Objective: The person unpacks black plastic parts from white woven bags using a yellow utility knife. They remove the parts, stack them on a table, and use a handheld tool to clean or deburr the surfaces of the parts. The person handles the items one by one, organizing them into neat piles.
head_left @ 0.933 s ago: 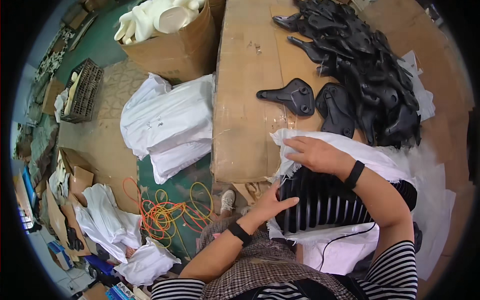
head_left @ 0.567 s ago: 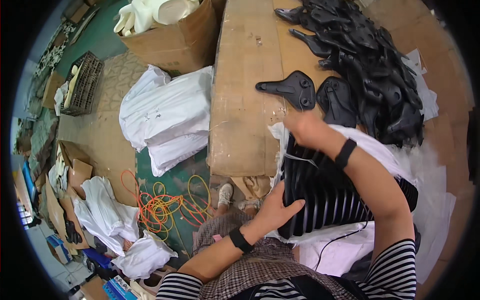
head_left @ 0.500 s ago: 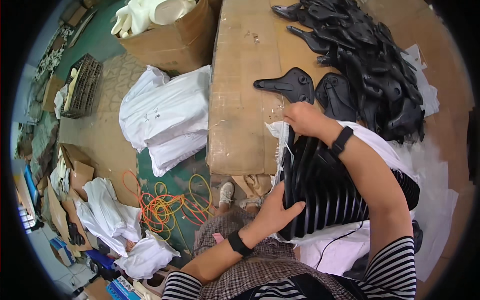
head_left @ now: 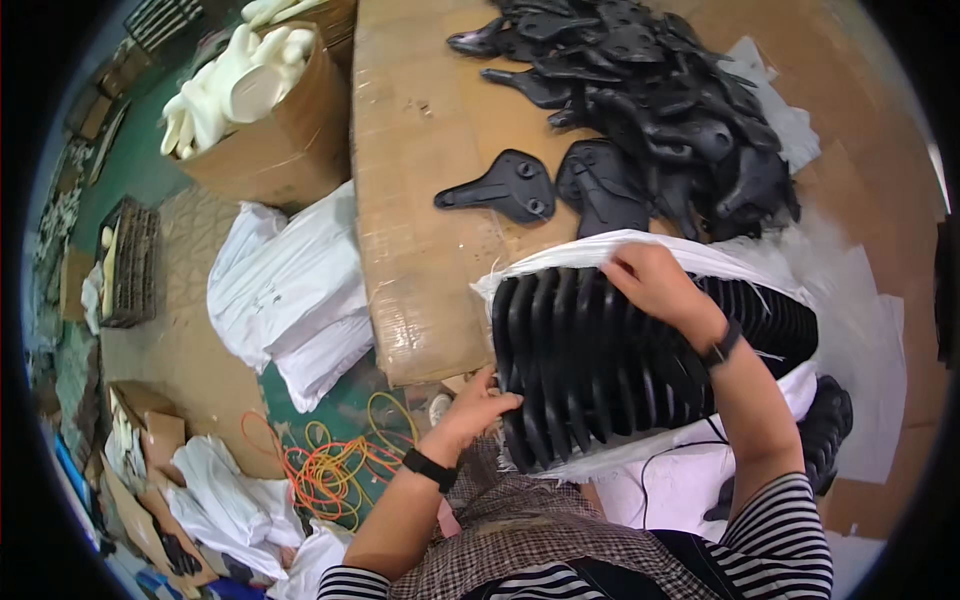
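Observation:
A white woven sack [head_left: 640, 242] lies on its side in front of me, packed with a row of black plastic bicycle saddle shells [head_left: 560, 350] that show through its long opening. My left hand [head_left: 465, 412] is at the sack's left end, fingers apart, with the thumb against the outermost shell. Over the far edge of the opening, my right hand [head_left: 660, 285] has its fingers curled together; its blurred fingertips hide what they hold, if anything. A single saddle shell [head_left: 510, 188] lies on the cardboard beyond the sack, beside another shell [head_left: 600, 185].
A big heap of black saddle shells [head_left: 650, 90] covers the far part of the cardboard-topped table [head_left: 420, 290]. To the left stand a carton [head_left: 270, 165] of cream-coloured pieces and filled white sacks [head_left: 290, 300]. Tangled orange and yellow cord [head_left: 325, 460] lies on the green floor.
My right hand has moved from the sack's left far corner rightward along its edge. My left hand has slid to the stack's end. The sack's opening now shows more shells; the view has shifted.

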A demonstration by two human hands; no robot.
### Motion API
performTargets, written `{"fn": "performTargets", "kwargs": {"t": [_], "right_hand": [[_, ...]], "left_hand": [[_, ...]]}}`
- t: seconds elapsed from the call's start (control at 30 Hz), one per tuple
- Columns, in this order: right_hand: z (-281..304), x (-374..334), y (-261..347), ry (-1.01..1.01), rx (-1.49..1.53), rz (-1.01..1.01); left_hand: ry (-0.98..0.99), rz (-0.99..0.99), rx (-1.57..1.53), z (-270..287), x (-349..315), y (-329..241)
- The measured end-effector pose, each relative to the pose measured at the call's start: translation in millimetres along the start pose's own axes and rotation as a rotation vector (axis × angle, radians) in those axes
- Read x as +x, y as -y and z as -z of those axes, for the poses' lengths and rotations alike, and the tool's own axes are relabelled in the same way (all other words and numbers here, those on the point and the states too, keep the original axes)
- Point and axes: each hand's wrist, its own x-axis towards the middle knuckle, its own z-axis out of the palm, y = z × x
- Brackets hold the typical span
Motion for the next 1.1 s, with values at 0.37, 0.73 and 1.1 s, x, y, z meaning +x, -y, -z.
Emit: {"fn": "performTargets", "kwargs": {"t": [0.37,0.73,1.1], "right_hand": [[-40.3,-154.4,-21.7,-0.410,-0.279,-0.528],[-57.9,-220.6,17.8,-0.657,-0.029,-0.630],[-46.1,-174.3,-12.1,-0.321,0.019,-0.908]], "left_hand": [[0.041,0.116,0.169,6.6,52.9,15.6],[0.043,0.075,0.080,34.6,33.9,54.8],[0.067,0.200,-0.046,79.1,89.3,87.6]]}}
